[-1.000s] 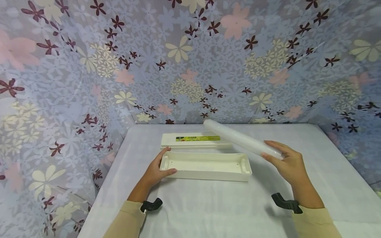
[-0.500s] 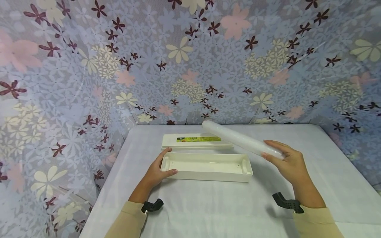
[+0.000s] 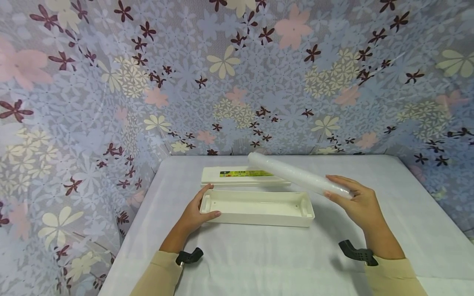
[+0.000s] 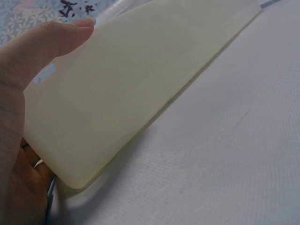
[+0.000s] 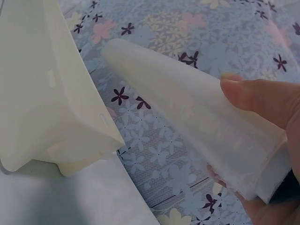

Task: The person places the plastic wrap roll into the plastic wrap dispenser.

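An uncovered cream plastic box (image 3: 255, 203), long and narrow, sits at mid-table with its hollow inside showing. My left hand (image 3: 194, 209) grips its left end, thumb on the near wall and fingers round the far side; the left wrist view shows the thumb against the box wall (image 4: 131, 79). Above and right of the box, my right hand (image 3: 357, 201) holds a roll of clear plastic film (image 3: 300, 174) by its right end. The roll slants up to the left, its far end over the lid (image 3: 244, 181). In the right wrist view, the roll (image 5: 187, 108) is apart from the box (image 5: 61, 93).
The cream lid lies behind the box and bears a yellow-green label (image 3: 244, 173). A white cloth (image 3: 259, 259) covers the table. Flowered fabric (image 3: 237, 82) hangs behind the table and at its sides. Black wrist straps (image 3: 189, 255) are on both arms.
The far end of the film roll has dipped slightly and shifted a little left. My left hand and the box stay put on the table.
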`<state>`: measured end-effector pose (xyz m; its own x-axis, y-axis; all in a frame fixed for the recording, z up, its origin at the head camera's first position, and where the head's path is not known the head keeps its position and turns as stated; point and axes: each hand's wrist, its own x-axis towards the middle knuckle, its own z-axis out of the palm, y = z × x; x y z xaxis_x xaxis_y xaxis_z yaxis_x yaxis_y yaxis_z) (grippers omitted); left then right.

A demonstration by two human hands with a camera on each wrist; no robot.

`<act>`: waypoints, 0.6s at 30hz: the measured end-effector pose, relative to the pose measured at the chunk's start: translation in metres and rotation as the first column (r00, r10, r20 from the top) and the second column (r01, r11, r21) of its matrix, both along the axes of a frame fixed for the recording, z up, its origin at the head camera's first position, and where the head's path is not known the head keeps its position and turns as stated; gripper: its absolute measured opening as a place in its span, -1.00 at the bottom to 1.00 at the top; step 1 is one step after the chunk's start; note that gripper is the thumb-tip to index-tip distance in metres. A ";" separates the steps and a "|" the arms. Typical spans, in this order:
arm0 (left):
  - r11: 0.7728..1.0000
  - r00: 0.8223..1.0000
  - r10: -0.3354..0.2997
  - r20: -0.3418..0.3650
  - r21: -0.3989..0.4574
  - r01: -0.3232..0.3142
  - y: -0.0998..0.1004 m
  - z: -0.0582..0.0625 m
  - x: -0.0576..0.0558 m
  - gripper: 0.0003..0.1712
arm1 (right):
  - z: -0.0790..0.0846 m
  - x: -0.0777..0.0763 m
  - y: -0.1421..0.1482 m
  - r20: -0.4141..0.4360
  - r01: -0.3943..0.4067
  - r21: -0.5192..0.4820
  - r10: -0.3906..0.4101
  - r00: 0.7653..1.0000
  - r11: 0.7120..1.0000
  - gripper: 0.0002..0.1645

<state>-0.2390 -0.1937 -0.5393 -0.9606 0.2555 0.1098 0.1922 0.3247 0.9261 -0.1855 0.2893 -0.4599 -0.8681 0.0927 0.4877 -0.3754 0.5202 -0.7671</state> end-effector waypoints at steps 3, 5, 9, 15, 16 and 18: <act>1.000 1.000 -0.002 0.006 0.006 0.002 0.000 0.000 0.000 0.21 | 0.001 0.001 -0.001 0.002 -0.011 -0.010 0.011 1.000 1.000 -0.38; 1.000 1.000 -0.003 0.013 0.008 0.003 0.000 0.000 0.000 0.21 | 0.001 0.001 -0.002 0.007 -0.016 -0.016 0.016 1.000 1.000 -0.38; 1.000 1.000 0.001 0.032 0.016 -0.001 0.002 0.004 0.002 0.21 | 0.003 0.002 -0.002 0.012 -0.025 -0.026 0.025 1.000 0.999 -0.39; 1.000 0.998 -0.011 0.054 0.016 0.010 0.006 0.015 0.005 0.22 | 0.002 0.002 -0.003 0.004 -0.043 -0.031 0.043 0.999 0.999 -0.41; 1.000 0.998 -0.011 0.055 0.012 0.010 0.006 0.015 0.005 0.22 | 0.002 0.002 -0.004 0.003 -0.047 -0.033 0.047 0.999 0.998 -0.41; 1.000 0.999 -0.009 0.051 0.007 0.009 0.006 0.014 0.005 0.21 | 0.002 0.003 -0.004 0.005 -0.050 -0.033 0.051 0.999 0.998 -0.41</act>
<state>-0.2343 -0.1882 -0.5250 -0.9626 0.2638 0.0625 0.1477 0.3166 0.9370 -0.1829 0.2851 -0.4584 -0.8751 0.0646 0.4797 -0.3957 0.4753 -0.7859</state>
